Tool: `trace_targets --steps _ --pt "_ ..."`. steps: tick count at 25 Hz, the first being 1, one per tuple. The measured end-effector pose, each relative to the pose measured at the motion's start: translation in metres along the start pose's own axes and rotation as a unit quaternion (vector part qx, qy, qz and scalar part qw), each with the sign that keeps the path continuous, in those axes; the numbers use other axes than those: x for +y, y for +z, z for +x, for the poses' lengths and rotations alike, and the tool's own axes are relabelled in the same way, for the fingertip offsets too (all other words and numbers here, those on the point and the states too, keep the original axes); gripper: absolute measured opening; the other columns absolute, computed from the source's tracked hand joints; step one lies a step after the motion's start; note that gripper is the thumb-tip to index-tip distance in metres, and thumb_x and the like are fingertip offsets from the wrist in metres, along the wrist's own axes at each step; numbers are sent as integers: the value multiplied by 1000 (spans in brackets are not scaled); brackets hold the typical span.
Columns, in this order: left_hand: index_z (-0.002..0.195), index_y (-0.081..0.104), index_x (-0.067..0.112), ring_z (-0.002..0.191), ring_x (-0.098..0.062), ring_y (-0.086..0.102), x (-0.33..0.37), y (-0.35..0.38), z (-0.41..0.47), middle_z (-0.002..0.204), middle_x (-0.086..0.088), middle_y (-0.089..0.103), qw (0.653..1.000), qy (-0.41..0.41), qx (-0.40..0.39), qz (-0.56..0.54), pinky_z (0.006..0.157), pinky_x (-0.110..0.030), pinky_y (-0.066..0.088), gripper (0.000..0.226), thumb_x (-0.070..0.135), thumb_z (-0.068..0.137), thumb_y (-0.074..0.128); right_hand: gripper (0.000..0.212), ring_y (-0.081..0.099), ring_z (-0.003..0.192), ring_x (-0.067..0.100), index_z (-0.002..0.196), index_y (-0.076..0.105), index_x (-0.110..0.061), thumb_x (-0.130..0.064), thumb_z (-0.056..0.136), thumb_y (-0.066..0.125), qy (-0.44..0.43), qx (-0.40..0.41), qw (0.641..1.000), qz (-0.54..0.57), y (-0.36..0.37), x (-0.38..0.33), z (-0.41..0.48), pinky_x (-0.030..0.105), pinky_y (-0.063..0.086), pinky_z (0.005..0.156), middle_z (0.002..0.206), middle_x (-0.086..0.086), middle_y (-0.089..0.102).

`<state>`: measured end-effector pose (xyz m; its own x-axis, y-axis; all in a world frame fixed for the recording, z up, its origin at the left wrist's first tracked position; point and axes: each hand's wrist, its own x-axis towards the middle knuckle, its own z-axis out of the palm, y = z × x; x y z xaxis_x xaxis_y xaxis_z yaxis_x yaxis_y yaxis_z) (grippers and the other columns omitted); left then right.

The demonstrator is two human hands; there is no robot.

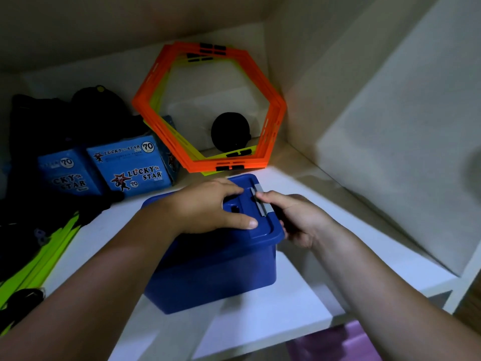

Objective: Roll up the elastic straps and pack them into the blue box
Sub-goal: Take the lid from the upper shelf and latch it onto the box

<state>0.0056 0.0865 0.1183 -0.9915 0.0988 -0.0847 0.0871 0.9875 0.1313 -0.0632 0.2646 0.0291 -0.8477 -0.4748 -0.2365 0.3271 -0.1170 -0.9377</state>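
Note:
The blue box (pixel 216 272) stands on a white shelf with its blue lid on. My left hand (pixel 208 204) lies flat on top of the lid, fingers spread toward the right edge. My right hand (pixel 294 217) grips the box's right end, thumb at the grey latch (pixel 263 201) on the lid's rim. No elastic straps show; the inside of the box is hidden by the lid.
Orange and yellow hexagon rings (pixel 208 108) lean on the back wall, with a black round object (pixel 230 132) behind them. Two blue Lucky Star cartons (pixel 130 168) and dark bags sit at the left. Neon green strips (pixel 39 261) lie at the front left. The shelf edge (pixel 286 332) runs below the box.

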Motion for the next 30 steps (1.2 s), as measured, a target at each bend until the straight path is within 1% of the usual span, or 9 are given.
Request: trace_targets --steps 5,7,11,15,17,19,22,26,30 --pt "132 65 32 121 -4 57 -32 -8 -44 133 13 62 971 -22 174 -163 99 -19 42 47 53 90 65 39 67 82 21 99 75 -12 -48 85 73 -189 127 945 -233 4 -30 -18 40 54 73 95 13 74" --pt "120 71 27 107 2 64 -62 -5 -74 119 14 70 906 -49 269 -323 90 -12 46 27 33 95 66 30 69 85 15 97 76 -18 -45 83 75 -279 118 903 -304 19 -43 -29 37 52 79 95 1 77" --pt "108 75 23 93 -14 66 -116 36 -108 104 5 72 757 -206 412 -463 79 -30 52 18 17 96 62 51 64 100 -2 106 74 -32 -67 69 65 -366 -10 806 -466 60 -44 -59 27 48 89 114 -21 68" --pt "99 68 6 58 -19 69 -124 75 -115 79 -11 73 572 -271 320 -705 51 -26 55 19 11 102 50 72 42 133 -9 129 61 -45 -79 66 56 -330 -117 700 -622 84 -29 -66 25 35 114 140 -34 49" --pt "89 66 4 44 -14 67 -122 84 -115 58 -6 70 506 -257 267 -779 43 -22 54 27 12 105 45 66 41 135 -8 132 57 -48 -75 71 60 -311 -134 689 -641 85 -22 -62 27 36 115 139 -36 49" --pt "103 67 5 53 -13 70 -122 88 -113 68 -5 73 476 -215 228 -822 48 -22 57 23 16 105 47 60 41 135 -8 133 56 -49 -68 76 65 -303 -131 694 -640 84 -18 -61 29 35 115 137 -37 50" --pt "118 69 9 76 -17 75 -123 82 -110 92 -7 78 492 -163 192 -834 67 -26 63 26 23 102 54 59 39 136 -9 132 57 -49 -65 77 66 -303 -118 700 -636 84 -17 -62 29 33 117 137 -37 49" --pt "114 71 -1 96 -32 69 -117 67 -101 114 -21 75 596 -206 189 -753 87 -40 51 31 21 93 68 61 38 136 -10 134 57 -48 -67 76 65 -301 -115 696 -641 85 -16 -61 29 34 117 138 -37 49" --pt "104 72 0 88 -33 65 -112 63 -95 101 -23 72 648 -231 199 -698 72 -35 48 21 11 87 68 59 38 136 -10 133 57 -48 -63 77 68 -296 -112 706 -634 85 -15 -61 27 32 116 138 -37 49"
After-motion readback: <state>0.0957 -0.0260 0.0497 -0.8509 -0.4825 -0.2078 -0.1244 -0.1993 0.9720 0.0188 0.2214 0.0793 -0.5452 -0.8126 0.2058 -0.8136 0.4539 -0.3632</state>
